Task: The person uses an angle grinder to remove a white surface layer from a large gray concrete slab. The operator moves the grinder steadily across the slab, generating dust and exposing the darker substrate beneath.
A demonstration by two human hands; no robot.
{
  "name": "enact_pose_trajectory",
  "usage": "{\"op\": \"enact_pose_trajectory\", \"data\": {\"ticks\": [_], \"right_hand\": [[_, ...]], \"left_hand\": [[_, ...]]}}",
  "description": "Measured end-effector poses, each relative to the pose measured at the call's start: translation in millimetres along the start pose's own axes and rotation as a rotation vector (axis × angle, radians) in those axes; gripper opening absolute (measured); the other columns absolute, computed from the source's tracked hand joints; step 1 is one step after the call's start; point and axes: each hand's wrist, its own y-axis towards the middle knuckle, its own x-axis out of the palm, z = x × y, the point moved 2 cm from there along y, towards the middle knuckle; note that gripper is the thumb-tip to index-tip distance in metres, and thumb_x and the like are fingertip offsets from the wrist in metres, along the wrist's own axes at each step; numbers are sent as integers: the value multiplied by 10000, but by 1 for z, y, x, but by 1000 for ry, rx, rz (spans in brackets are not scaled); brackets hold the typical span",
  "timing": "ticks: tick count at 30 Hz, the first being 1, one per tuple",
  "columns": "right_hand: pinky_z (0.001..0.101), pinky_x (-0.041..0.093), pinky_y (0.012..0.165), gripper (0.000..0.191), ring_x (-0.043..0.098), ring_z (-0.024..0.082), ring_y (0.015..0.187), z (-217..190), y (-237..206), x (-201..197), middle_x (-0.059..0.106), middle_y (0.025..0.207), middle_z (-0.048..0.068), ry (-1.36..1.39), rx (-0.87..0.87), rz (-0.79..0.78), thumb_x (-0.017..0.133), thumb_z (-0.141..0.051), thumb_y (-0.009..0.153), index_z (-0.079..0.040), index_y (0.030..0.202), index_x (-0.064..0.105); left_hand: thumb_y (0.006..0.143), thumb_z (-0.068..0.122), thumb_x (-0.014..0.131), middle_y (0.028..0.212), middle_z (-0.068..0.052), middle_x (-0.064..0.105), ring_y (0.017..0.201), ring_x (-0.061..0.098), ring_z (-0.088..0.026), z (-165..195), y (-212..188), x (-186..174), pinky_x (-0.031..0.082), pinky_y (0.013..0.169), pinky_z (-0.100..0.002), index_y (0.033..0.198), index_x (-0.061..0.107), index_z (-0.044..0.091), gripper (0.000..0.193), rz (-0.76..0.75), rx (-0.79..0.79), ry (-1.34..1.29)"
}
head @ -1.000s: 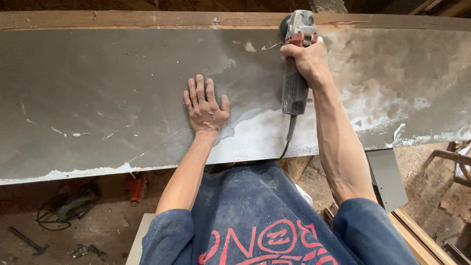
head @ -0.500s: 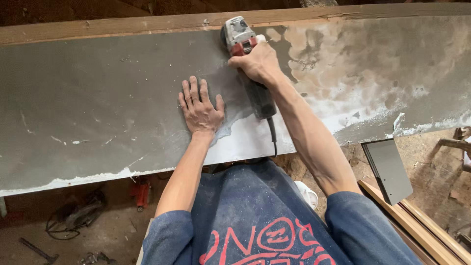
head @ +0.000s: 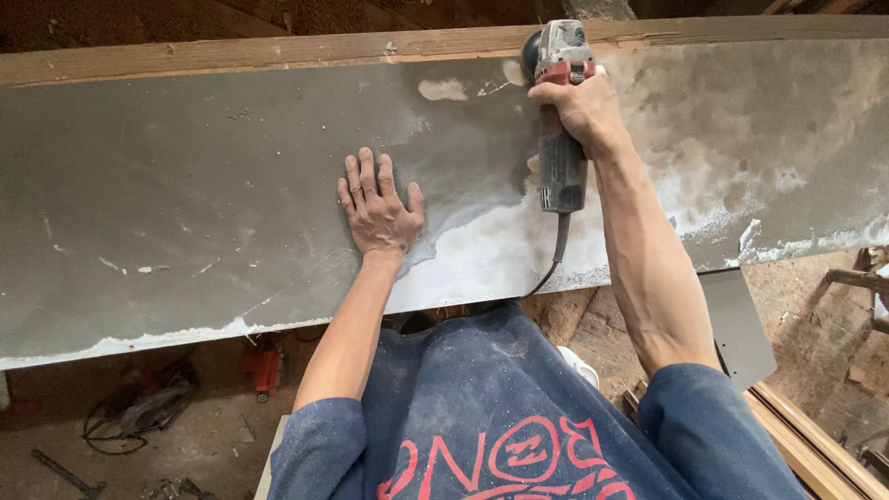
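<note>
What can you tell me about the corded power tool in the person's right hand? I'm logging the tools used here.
The grey and red handheld angle grinder has a pale grey gear head with a red band beneath it, a dark grey barrel body and a black cord trailing off its rear end. It lies lengthwise across the long grey dusty board, head at the far edge by the wooden strip. The right hand grips it just behind the head. Its disc is mostly hidden.

dusty blue sweatshirt (head: 482,407), red print, sleeves pushed up.

Even daylight, soft shadows, sharp focus, slight wide-angle bend at edges, no glare
</note>
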Motion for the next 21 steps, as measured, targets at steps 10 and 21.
{"op": "enact_pose_trajectory", "data": {"ticks": [10, 21], "right_hand": [[331, 598, 803, 829, 722, 233, 901, -38, -17, 78, 725, 1067, 163, -259, -154, -38, 885, -424, 635, 53, 1226, 551], [354, 579, 874, 968, 697, 262, 973, -55, -18, 95, 682, 1120, 189, -401, -111, -111, 869, -508, 600, 40, 1291, 467]], "left_hand": [[942, 410, 652, 1622, -175, 369, 1534, 287, -395, 3, -1, 0, 251, 1243, -579, 1492, 506, 61, 668, 8, -3, 4], [934, 409, 654, 1612, -191, 380, 1523, 298, -411, 3, 3, -4, 258, 1228, -594, 1477, 515, 54, 663, 13, 6, -12]]}}
